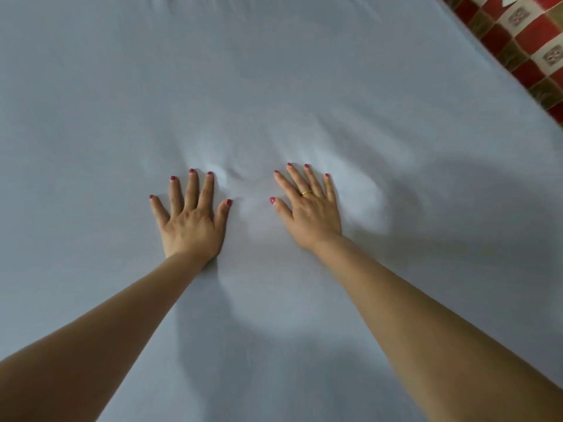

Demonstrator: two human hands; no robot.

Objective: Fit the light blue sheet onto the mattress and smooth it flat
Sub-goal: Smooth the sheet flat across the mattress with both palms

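Here the left hand (191,222) and the right hand (309,214) lay palm-down on the light blue sheet (274,86), fingers spread flat and grasping nothing (a gold ring (306,193) showed on the right one). Small creases (231,175) rose in the cloth between and just ahead of the fingertips. The sheet covered the mattress across nearly the whole view, reaching its far right edge, beyond which lay a red patterned tile floor (524,41).
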